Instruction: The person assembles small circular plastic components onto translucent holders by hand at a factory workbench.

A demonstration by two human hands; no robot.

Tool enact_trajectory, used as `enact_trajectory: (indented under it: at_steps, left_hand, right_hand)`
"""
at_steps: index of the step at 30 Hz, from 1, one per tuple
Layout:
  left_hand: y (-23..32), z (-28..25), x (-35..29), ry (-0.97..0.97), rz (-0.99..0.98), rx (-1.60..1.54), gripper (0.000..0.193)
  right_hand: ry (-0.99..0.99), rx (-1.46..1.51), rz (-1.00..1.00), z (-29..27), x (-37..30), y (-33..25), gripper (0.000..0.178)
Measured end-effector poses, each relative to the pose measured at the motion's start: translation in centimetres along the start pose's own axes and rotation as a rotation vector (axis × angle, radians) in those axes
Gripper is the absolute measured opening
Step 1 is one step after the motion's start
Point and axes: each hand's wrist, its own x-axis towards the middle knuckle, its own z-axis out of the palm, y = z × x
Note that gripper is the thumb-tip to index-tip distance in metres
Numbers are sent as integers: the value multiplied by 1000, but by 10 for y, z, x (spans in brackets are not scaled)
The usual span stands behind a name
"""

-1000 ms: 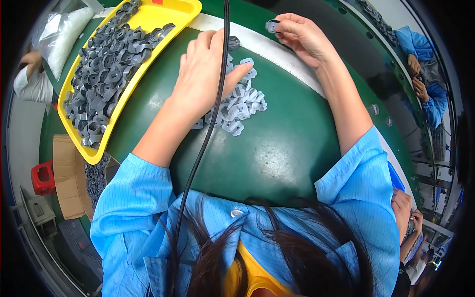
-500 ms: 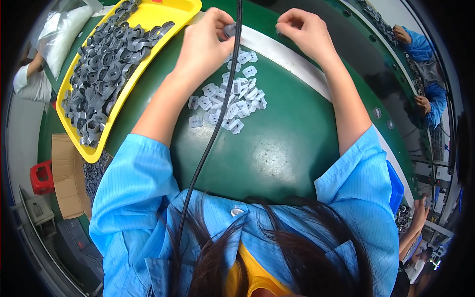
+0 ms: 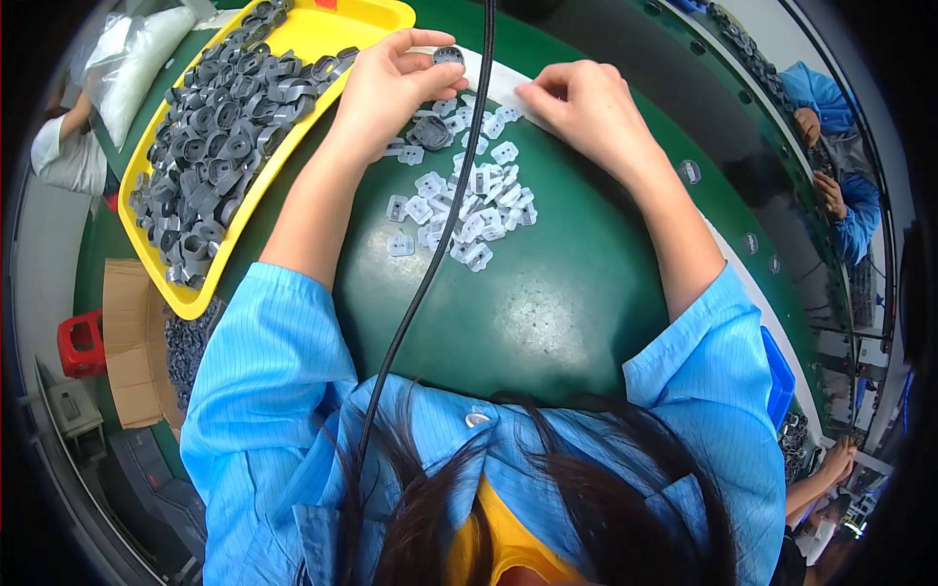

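Left hand (image 3: 386, 88) pinches a grey part (image 3: 447, 56); right hand (image 3: 586, 107) seemingly pinches a white clip (image 3: 515, 90).

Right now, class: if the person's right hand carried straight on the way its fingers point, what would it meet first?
The right hand points leftward toward the left hand, which pinches a small dark grey part. Probably that part or those fingers first, though depth is unclear.

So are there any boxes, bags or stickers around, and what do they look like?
Cardboard box: on the floor at lower left, flat brown, opened out.
Plastic bag: top left beside the yellow tray, clear whitish, puffy.
Small stickers: on the green table at right, little pale rounded tags.
No screens show.
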Motion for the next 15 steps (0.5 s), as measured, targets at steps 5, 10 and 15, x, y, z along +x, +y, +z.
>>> enact_trajectory:
  at_steps: [5,10,15]
  left_hand:
    - [-3,16,-3,106,169,188,40]
    - [1,29,-5,14,127,187,48]
    - [9,37,-10,-2,166,-12,46]
  right_hand:
    - [-47,119,-124,12,-3,-3,19]
    - [-93,929,59,-3,8,13,23]
    - [59,855,-25,9,8,7,17]
